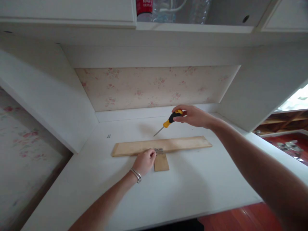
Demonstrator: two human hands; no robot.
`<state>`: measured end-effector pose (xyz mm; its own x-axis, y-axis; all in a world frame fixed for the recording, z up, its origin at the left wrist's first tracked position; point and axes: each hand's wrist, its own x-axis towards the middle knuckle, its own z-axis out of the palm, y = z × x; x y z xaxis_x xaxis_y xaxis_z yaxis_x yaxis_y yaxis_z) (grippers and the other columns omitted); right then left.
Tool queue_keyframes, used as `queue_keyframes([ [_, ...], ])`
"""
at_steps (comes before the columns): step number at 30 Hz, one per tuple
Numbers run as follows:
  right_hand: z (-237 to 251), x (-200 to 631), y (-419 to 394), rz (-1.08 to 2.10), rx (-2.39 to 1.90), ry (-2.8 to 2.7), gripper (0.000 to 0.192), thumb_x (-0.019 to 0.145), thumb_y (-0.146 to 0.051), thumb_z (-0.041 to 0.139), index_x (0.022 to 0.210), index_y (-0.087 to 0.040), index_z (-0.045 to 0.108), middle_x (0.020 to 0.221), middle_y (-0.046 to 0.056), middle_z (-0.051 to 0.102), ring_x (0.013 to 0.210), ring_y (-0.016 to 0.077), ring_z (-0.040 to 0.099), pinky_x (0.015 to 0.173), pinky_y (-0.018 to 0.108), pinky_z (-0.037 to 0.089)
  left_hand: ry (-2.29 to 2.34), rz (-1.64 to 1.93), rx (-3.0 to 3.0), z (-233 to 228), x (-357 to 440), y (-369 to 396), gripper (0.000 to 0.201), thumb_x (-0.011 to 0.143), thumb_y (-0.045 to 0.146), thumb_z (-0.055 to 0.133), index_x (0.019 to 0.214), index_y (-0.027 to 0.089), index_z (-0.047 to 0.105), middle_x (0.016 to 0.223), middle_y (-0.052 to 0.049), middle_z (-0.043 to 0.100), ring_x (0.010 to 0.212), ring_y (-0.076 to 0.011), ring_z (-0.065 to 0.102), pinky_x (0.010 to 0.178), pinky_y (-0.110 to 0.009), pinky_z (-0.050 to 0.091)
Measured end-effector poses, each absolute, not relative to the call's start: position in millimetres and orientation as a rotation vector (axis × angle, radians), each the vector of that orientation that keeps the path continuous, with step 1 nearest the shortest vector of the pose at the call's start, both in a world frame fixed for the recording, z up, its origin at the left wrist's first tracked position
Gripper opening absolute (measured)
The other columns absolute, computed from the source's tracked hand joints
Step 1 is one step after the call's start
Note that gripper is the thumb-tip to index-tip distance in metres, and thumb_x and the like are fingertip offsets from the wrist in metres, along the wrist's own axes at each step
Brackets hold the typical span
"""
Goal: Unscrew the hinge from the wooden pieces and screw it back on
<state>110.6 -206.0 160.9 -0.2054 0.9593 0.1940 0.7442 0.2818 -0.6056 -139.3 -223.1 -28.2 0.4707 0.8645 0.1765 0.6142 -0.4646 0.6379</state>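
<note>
While the right hand [189, 115] has its grip closed around the handle of a yellow-and-black screwdriver [171, 117], the tool's slim metal shaft slants down and to the left, its tip in the air near the far edge of a long, flat, pale wooden plank [183, 143]. No lettering can be read on the handle. The left hand [145, 160] has its fingertips bunched at the left end of a small silver-coloured metal hinge [158, 150]; whether that grip is pinched on the metal, I cannot tell. The hinge lies at the plank's near edge, by the top end of a short, squarish piece of light-brown wood [161, 162] that extends toward the person. A silver metal bracelet [136, 175] circles the left wrist.

Plank and short piece lie on a smooth white tabletop [192, 186], with tiny dark pieces or marks [108, 136] to the left, too small to identify. Behind runs a cream wall panel [144, 86] printed with pink flowers. Overhead, an open white shelf [192, 27] carries clear plastic bottles [201, 9] and a red label [144, 7] with white capitals that seem to read "NONGFU"; the smaller characters beneath are illegible.
</note>
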Motion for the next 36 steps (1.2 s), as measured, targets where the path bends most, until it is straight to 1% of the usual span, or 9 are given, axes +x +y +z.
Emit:
queue_keyframes([
  [2, 131.5, 127.8, -221.1, 0.69, -1.411, -1.661, 0.047, 0.072, -0.049, 0.063, 0.109, -0.022, 0.054, 0.087, 0.003, 0.06, 0.072, 0.0154, 0.06, 0.062, 0.028, 0.049, 1.147, 0.606, 2.459, -14.6, -138.3, -215.0, 0.027, 0.092, 0.029, 0.038, 0.093, 0.02, 0.063, 0.092, -0.005, 0.064, 0.084, -0.0157, 0.059, 0.076, -0.026, 0.043],
  [5, 86.6, 147.5, -244.2, 0.721, -1.314, -1.207, 0.048, 0.068, -0.05, 0.067, 0.104, -0.023, 0.053, 0.09, 0.001, 0.058, 0.071, 0.0141, 0.062, 0.064, 0.031, 0.054, 0.99, 0.362, 2.726, 0.7, -133.3, -197.0, 0.027, 0.092, 0.026, 0.038, 0.099, 0.024, 0.065, 0.103, -0.003, 0.061, 0.085, -0.0145, 0.058, 0.073, -0.025, 0.043],
  [8, 52.1, 162.6, -268.1, 0.747, -1.222, -0.926, 0.046, 0.065, -0.047, 0.071, 0.102, -0.025, 0.054, 0.091, -0.001, 0.058, 0.07, 0.0123, 0.062, 0.065, 0.029, 0.055, 0.867, 0.175, 2.872, 9.0, -128.5, -178.4, 0.024, 0.091, 0.025, 0.043, 0.094, 0.028, 0.066, 0.103, 0.0, 0.06, 0.087, -0.014, 0.057, 0.07, -0.024, 0.042],
  [11, 30.3, 174.9, -290.3, 0.784, -1.147, -0.786, 0.04, 0.069, -0.04, 0.071, 0.103, -0.026, 0.056, 0.088, -0.002, 0.061, 0.068, 0.0099, 0.063, 0.066, 0.024, 0.054, 0.783, 0.055, 2.979, 15.1, -127.2, -166.6, 0.021, 0.09, 0.026, 0.045, 0.09, 0.029, 0.066, 0.098, 0.001, 0.062, 0.087, -0.0149, 0.056, 0.066, -0.024, 0.041],
  [14, 16.4, 183.9, -305.5, 0.779, -1.106, -0.673, 0.036, 0.07, -0.037, 0.072, 0.101, -0.025, 0.057, 0.088, -0.002, 0.061, 0.066, 0.0081, 0.062, 0.067, 0.022, 0.054, 0.665, -0.055, 3.057, 20.4, -127.2, -161.6, 0.02, 0.088, 0.023, 0.046, 0.092, 0.029, 0.065, 0.096, 0.0, 0.063, 0.086, -0.016, 0.055, 0.063, -0.024, 0.039],
  [20, -2.6, 187.9, -314.3, 0.76, -1.067, -0.567, 0.033, 0.069, -0.033, 0.073, 0.098, -0.026, 0.059, 0.092, -0.004, 0.058, 0.068, 0.0067, 0.062, 0.072, 0.022, 0.054, 0.663, -0.193, 3.017, 22.6, -118.9, -156.6, 0.02, 0.084, 0.017, 0.047, 0.094, 0.028, 0.062, 0.097, -0.001, 0.062, 0.089, -0.0155, 0.056, 0.069, -0.024, 0.04],
  [28, -22.2, 181.9, -316.1, 0.797, -1.098, -0.543, 0.035, 0.069, -0.035, 0.073, 0.1, -0.026, 0.059, 0.09, -0.004, 0.059, 0.067, 0.0074, 0.063, 0.075, 0.024, 0.055, 0.543, -0.352, 3.143, 22.0, -111.6, -160.4, 0.022, 0.084, 0.012, 0.042, 0.094, 0.023, 0.059, 0.092, -0.008, 0.063, 0.085, -0.0195, 0.058, 0.068, -0.029, 0.041],
  [32, -27.8, 176.9, -315.3, 0.797, -1.122, -0.529, 0.034, 0.068, -0.037, 0.073, 0.097, -0.026, 0.059, 0.089, -0.004, 0.057, 0.066, 0.0075, 0.062, 0.076, 0.025, 0.055, 0.686, -0.363, 3.083, 20.7, -105.0, -160.2, 0.019, 0.086, 0.021, 0.043, 0.089, 0.022, 0.062, 0.091, -0.009, 0.065, 0.079, -0.0206, 0.061, 0.068, -0.031, 0.042],
  [36, -29.1, 173.1, -315.9, 0.82, -1.152, -0.545, 0.035, 0.069, -0.038, 0.073, 0.098, -0.026, 0.057, 0.088, -0.004, 0.057, 0.067, 0.0086, 0.063, 0.074, 0.024, 0.056, 0.876, -0.461, 3.025, 20.4, -98.3, -156.0, 0.03, 0.086, 0.033, 0.042, 0.075, 0.02, 0.067, 0.08, -0.011, 0.068, 0.073, -0.0225, 0.062, 0.067, -0.032, 0.043],
])
